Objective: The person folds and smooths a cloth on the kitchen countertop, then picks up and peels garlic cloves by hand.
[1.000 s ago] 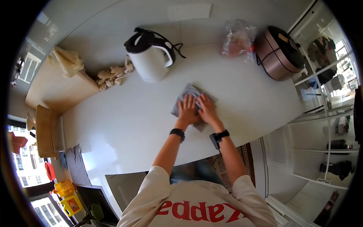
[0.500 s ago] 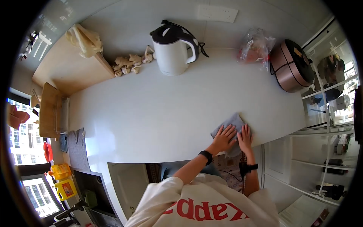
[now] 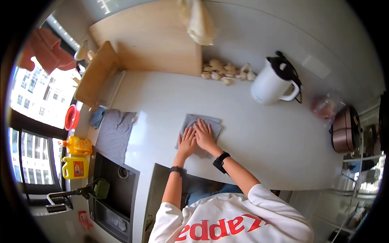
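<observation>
Plainly, the cloth [image 3: 216, 127] is a soft grey, thin and matte, spread in a roughly square shape. Its far edge shows more than one layer, with a slightly darker strip at the far right corner, and the surface looks lightly creased around the fingers. It lies flat on the white counter [image 3: 162, 95], close to the counter's near edge, between the towel [image 3: 114, 135] by the sink [image 3: 116, 190] on the left and the kettle [image 3: 269, 86] farther back on the right.

Both hands rest on top of the cloth. The left hand [image 3: 186, 143] covers its left part, and the right hand [image 3: 205, 135] lies across the middle, set a little farther forward. Cloth shows beyond the right fingertips, along the right side and below the palms, while only a narrow margin shows left of the left hand.

The hands are together, side by side and angled inward, palms down, with fingers stretched out; neither is clenched around the cloth. Whether their inner edges touch or merely sit next to each other, I cannot tell. Both forearms reach forward from the white sleeves, the left one steeper, the right one slanting in from the right. A dark band [image 3: 177, 170] circles the left wrist, a black watch [image 3: 221, 162] the right.
</observation>
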Action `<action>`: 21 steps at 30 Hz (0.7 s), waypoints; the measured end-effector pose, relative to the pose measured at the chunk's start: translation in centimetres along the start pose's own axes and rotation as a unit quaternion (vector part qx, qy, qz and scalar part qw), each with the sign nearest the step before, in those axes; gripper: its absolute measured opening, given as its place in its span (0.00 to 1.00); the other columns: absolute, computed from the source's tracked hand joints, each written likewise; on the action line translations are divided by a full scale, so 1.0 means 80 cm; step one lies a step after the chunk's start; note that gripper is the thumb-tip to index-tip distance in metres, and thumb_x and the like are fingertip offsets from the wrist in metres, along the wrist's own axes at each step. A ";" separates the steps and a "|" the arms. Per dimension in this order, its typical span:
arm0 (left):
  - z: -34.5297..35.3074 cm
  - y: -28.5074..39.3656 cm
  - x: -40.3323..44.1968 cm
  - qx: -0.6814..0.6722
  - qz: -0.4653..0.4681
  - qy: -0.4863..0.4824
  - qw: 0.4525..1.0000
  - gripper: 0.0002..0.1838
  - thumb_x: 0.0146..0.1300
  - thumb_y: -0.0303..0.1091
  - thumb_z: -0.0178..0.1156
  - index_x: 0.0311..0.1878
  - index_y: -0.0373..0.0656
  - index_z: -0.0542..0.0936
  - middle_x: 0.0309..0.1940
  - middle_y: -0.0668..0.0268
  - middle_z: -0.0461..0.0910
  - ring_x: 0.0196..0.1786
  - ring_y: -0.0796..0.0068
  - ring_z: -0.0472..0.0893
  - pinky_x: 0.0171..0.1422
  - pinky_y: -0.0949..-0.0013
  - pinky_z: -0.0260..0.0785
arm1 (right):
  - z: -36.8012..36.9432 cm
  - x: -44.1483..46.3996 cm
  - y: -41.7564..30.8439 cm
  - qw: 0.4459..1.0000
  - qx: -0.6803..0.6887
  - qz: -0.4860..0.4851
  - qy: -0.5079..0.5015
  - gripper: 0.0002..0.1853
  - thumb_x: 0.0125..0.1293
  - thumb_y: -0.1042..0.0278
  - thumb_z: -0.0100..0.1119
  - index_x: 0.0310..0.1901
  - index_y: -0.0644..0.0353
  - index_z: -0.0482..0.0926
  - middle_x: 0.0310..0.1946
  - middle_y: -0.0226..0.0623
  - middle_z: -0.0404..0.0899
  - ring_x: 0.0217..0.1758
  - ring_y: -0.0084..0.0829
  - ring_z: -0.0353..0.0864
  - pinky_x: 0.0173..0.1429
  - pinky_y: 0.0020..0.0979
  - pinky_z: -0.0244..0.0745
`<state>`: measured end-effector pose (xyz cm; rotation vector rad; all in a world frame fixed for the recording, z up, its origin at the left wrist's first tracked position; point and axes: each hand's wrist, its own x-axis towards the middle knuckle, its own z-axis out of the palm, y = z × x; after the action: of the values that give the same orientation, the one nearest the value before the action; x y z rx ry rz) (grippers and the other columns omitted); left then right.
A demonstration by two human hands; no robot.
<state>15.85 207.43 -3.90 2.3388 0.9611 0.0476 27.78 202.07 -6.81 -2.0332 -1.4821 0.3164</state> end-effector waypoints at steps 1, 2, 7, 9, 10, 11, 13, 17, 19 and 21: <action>-0.018 -0.031 -0.020 -0.010 -0.018 0.011 1.000 0.25 0.68 0.42 0.34 0.68 0.51 0.58 0.71 0.69 0.50 0.74 0.71 0.45 0.72 0.50 0.30 | 0.019 0.009 -0.032 1.000 0.000 -0.028 -0.013 0.23 0.64 0.65 0.43 0.61 0.61 0.64 0.68 0.44 0.52 0.72 0.39 0.48 0.72 0.47 0.39; -0.032 -0.060 -0.042 -0.021 -0.036 0.023 0.999 0.25 0.68 0.42 0.33 0.68 0.51 0.58 0.71 0.68 0.50 0.74 0.71 0.45 0.72 0.49 0.30 | 0.037 0.014 -0.062 0.998 -0.014 -0.057 -0.028 0.23 0.65 0.64 0.42 0.61 0.61 0.64 0.68 0.43 0.52 0.72 0.38 0.48 0.72 0.46 0.39; -0.064 -0.130 -0.135 0.002 -0.131 0.046 0.990 0.27 0.68 0.39 0.32 0.69 0.45 0.55 0.72 0.65 0.46 0.74 0.67 0.42 0.72 0.50 0.24 | 0.091 0.006 -0.167 0.983 -0.034 -0.152 -0.100 0.25 0.64 0.61 0.43 0.61 0.61 0.64 0.68 0.41 0.53 0.72 0.35 0.48 0.72 0.44 0.39; -0.061 -0.140 -0.148 0.035 -0.132 0.046 0.990 0.28 0.67 0.39 0.34 0.69 0.44 0.54 0.72 0.62 0.45 0.74 0.65 0.42 0.72 0.48 0.24 | 0.095 0.003 -0.179 0.979 -0.036 -0.162 -0.118 0.25 0.62 0.62 0.45 0.61 0.61 0.64 0.68 0.42 0.53 0.72 0.36 0.48 0.72 0.45 0.40; -0.060 -0.141 -0.147 0.045 -0.125 0.046 0.990 0.29 0.66 0.40 0.37 0.70 0.43 0.53 0.72 0.61 0.45 0.74 0.64 0.42 0.71 0.47 0.25 | 0.093 0.004 -0.177 0.977 -0.024 -0.169 -0.127 0.26 0.61 0.64 0.47 0.61 0.61 0.64 0.68 0.43 0.52 0.72 0.37 0.49 0.72 0.45 0.41; -0.058 -0.145 -0.142 0.058 -0.114 0.052 0.990 0.29 0.65 0.40 0.38 0.70 0.43 0.53 0.72 0.61 0.46 0.74 0.64 0.42 0.71 0.46 0.26 | 0.091 0.008 -0.173 0.975 -0.013 -0.175 -0.136 0.26 0.60 0.65 0.48 0.61 0.61 0.64 0.68 0.44 0.52 0.72 0.38 0.49 0.71 0.45 0.42; -0.056 -0.145 -0.133 0.090 -0.099 0.068 0.989 0.30 0.65 0.41 0.40 0.70 0.43 0.53 0.71 0.60 0.46 0.74 0.63 0.43 0.71 0.46 0.27 | 0.086 0.008 -0.166 0.976 0.011 -0.168 -0.137 0.27 0.59 0.67 0.51 0.62 0.61 0.63 0.68 0.45 0.52 0.71 0.39 0.50 0.71 0.47 0.43; -0.071 -0.155 -0.051 0.073 -0.053 0.105 0.990 0.30 0.64 0.45 0.43 0.68 0.44 0.56 0.71 0.61 0.49 0.73 0.63 0.45 0.71 0.45 0.32 | 0.075 0.015 -0.135 0.989 -0.040 -0.105 -0.097 0.28 0.59 0.68 0.52 0.62 0.63 0.61 0.67 0.49 0.52 0.71 0.44 0.49 0.70 0.51 0.42; -0.070 -0.162 -0.002 0.070 -0.010 0.135 0.988 0.30 0.64 0.47 0.45 0.67 0.45 0.58 0.70 0.62 0.51 0.73 0.63 0.47 0.71 0.45 0.34 | 0.065 0.031 -0.117 0.987 -0.077 -0.110 -0.090 0.29 0.60 0.67 0.51 0.63 0.62 0.59 0.67 0.48 0.51 0.71 0.43 0.50 0.70 0.52 0.41; -0.079 -0.161 0.041 0.076 0.018 0.133 0.988 0.30 0.64 0.47 0.45 0.67 0.45 0.58 0.70 0.62 0.53 0.73 0.64 0.48 0.71 0.45 0.37 | 0.057 0.063 -0.106 0.988 -0.100 -0.079 -0.092 0.29 0.60 0.66 0.52 0.63 0.61 0.59 0.68 0.47 0.50 0.71 0.42 0.49 0.70 0.53 0.41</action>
<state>8.62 219.98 -6.35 2.5344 1.0819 0.3190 20.60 209.89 -4.67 -2.0684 -1.8427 0.3081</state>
